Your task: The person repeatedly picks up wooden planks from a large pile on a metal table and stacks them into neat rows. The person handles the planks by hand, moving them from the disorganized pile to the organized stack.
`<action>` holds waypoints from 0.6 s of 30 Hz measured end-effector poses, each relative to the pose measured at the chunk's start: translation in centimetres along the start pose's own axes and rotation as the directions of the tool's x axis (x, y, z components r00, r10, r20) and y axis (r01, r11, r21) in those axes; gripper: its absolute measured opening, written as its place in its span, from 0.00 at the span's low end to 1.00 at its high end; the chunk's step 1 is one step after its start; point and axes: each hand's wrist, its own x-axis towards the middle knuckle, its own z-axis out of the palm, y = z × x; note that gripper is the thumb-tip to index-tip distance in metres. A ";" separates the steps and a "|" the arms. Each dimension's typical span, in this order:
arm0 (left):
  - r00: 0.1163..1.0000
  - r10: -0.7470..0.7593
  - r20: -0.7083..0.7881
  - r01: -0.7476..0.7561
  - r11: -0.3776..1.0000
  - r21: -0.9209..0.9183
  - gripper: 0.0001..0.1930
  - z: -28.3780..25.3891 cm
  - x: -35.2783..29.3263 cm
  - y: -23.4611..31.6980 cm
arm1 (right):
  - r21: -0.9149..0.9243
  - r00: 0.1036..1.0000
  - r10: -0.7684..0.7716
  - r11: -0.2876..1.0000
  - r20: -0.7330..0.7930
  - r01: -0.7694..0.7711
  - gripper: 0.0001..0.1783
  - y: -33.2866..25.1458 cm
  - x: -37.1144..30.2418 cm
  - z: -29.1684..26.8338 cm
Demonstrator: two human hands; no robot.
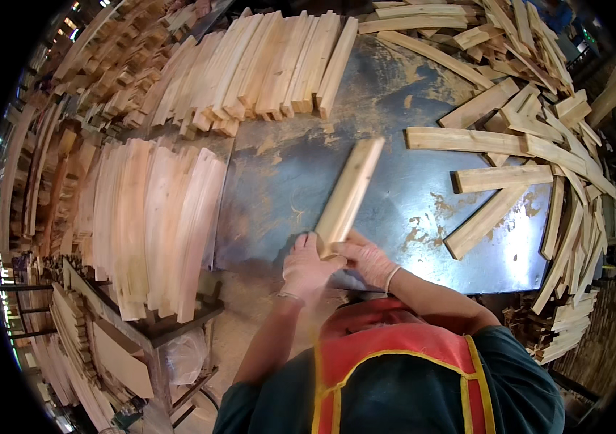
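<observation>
A pale wooden board [353, 189] slants up and away from me over the metal tabletop [272, 195]. Its near end is in both my gloved hands. My left hand [308, 267] grips the left side of that end, thumb up along the wood. My right hand [370, 262] closes round the right side, close beside the left. The palm sides of both hands and the board's very end are partly hidden.
Neat rows of boards stand at the far left [279, 65] and near left [156, 224]. Loose boards [496, 181] lie heaped along the right side. Sawdust [431, 224] patches the tabletop. A metal frame stand [156, 340] is at lower left.
</observation>
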 end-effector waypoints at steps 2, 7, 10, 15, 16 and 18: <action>0.998 -0.040 -0.058 0.054 0.963 0.266 0.40 0.5 1.9 2.1 | -0.148 0.986 -0.008 0.988 0.164 0.032 0.35 -0.9 0.1 -0.1; 0.996 -0.053 -0.078 0.070 0.972 0.226 0.36 0.1 3.6 3.1 | -0.616 0.872 -0.467 0.734 -0.151 0.286 0.39 -6.0 2.9 -15.4; 0.992 -0.081 -0.099 0.097 0.979 0.178 0.35 -0.1 2.8 2.6 | -0.928 0.587 -0.734 0.362 -0.340 -0.084 0.45 -16.4 -1.0 -24.8; 0.987 -0.069 -0.148 0.095 0.980 0.175 0.31 0.6 3.4 1.9 | -0.795 0.561 -0.769 -0.116 -0.308 -0.596 0.52 -25.0 -7.6 -44.8; 0.990 -0.079 -0.118 0.098 0.982 0.163 0.30 0.7 3.2 1.5 | -0.780 0.593 -0.757 -0.186 -0.274 -0.597 0.54 -25.7 -7.7 -45.7; 0.992 -0.099 -0.077 0.109 0.985 0.134 0.28 0.0 4.2 1.5 | -0.773 0.635 -0.754 -0.300 -0.167 -0.559 0.51 -26.6 -7.4 -48.9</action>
